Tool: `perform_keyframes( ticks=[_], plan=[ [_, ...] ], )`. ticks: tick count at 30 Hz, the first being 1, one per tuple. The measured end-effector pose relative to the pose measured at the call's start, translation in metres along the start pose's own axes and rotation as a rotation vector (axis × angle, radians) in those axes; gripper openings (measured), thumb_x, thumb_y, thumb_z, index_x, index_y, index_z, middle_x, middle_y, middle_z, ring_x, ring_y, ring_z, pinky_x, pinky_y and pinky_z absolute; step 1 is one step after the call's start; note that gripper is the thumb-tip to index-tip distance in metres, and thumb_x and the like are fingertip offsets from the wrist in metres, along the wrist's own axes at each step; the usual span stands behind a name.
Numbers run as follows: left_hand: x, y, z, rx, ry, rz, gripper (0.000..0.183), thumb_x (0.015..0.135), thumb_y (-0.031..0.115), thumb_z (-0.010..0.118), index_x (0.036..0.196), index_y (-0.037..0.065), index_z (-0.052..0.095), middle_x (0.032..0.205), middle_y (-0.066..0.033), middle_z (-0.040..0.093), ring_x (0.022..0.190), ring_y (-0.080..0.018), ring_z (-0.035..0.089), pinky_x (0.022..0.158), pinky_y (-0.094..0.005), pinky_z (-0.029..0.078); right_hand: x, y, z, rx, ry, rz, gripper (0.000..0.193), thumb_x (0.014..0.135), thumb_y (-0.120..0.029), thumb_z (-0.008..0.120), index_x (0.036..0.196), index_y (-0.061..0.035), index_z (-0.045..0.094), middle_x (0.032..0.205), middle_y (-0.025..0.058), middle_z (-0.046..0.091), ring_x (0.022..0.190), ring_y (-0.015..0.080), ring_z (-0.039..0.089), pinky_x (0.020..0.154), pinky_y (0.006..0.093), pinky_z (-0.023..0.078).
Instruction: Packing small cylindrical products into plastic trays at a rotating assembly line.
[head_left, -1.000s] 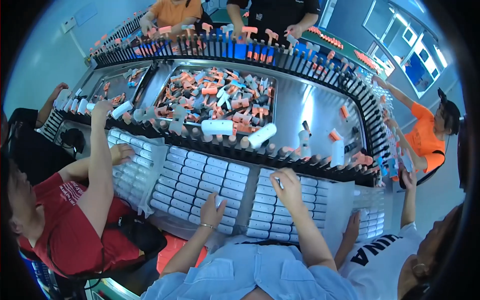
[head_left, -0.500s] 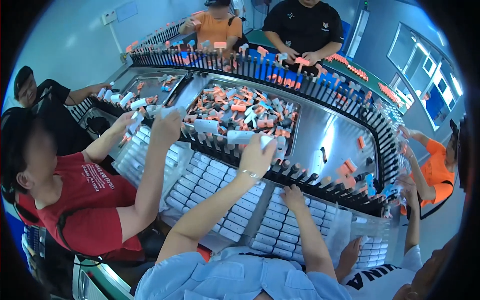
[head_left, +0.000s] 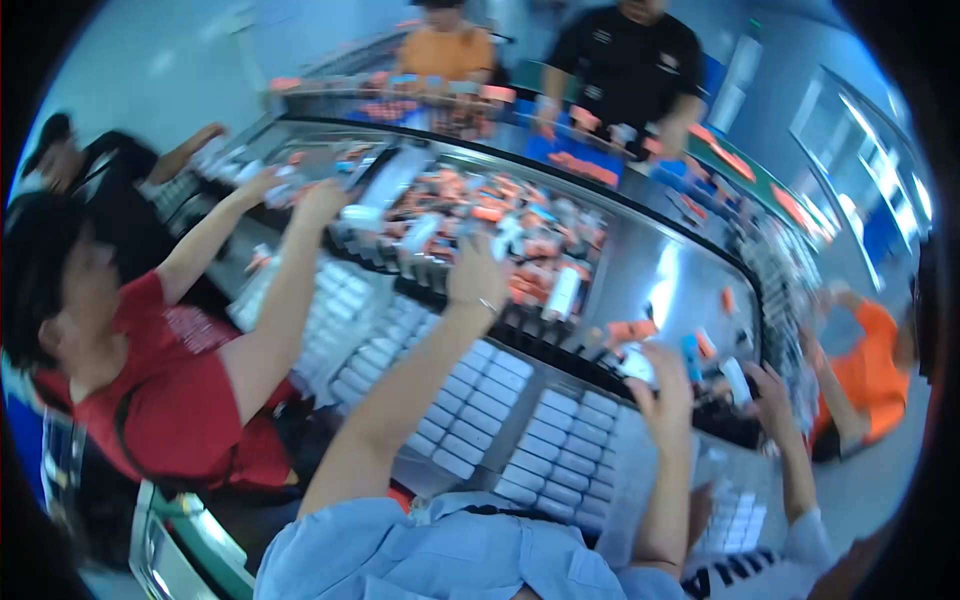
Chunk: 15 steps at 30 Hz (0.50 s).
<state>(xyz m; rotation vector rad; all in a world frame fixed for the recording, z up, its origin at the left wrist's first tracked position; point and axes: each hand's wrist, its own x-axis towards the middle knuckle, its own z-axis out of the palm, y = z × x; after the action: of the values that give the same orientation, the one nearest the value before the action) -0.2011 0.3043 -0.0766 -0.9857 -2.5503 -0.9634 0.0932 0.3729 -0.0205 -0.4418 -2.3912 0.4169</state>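
Observation:
My left hand (head_left: 478, 272) reaches over the near row of black pegs (head_left: 540, 328) toward the parts tray. Motion blur smears its fingers, so whether they grip anything cannot be told. A white casing (head_left: 563, 292) stands upright on the row, to the right of that hand. Farther right, my right hand (head_left: 664, 390) is raised at the pegs, thumb and fingers closed about a blurred white casing (head_left: 635, 362). Orange clips (head_left: 632, 329) sit just beyond it. A co-worker's hand (head_left: 768, 395) is close by on the right, beside another white piece (head_left: 735, 382).
A metal tray (head_left: 600, 262) holds heaped orange, white, blue and dark parts. Trays of white casings (head_left: 470, 425) lie before me. A co-worker in red (head_left: 175, 385) works at my left; others stand across the line and at the right.
My left hand has moved left and away from the white casing it held. My right hand has left the casing tray and moved right, up to the pegs. The view is more blurred.

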Motion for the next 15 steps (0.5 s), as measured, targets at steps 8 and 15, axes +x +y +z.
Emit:
perform_keyframes(
  ticks=[8,15],
  plan=[
    [-0.198,-0.056,0.049,-0.291,-0.088,0.203,0.03,0.078,0.015,0.051,0.105,0.001,0.051,0.115,-0.0185,0.047,0.111,-0.0365,0.042,0.1,-0.0481,0.03,0.074,0.029,0.039,-0.275,-0.535,0.032,0.04,0.082,-0.029,0.059,0.109,-0.0002,0.057,0.104,0.0226,0.059,0.093,0.0365,0.057,0.08,0.0417,0.045],
    [-0.29,-0.099,0.001,-0.012,-0.372,0.41,0.038,0.082,0.044,0.049,0.106,0.017,0.058,0.122,-0.0161,0.05,0.111,-0.0367,0.045,0.084,-0.0572,0.035,0.089,-0.005,0.098,-0.908,-0.216,-0.491,0.043,0.088,-0.023,0.05,0.122,0.004,0.046,0.116,0.0245,0.052,0.101,0.0379,0.053,0.087,0.0452,0.042]
  ],
)
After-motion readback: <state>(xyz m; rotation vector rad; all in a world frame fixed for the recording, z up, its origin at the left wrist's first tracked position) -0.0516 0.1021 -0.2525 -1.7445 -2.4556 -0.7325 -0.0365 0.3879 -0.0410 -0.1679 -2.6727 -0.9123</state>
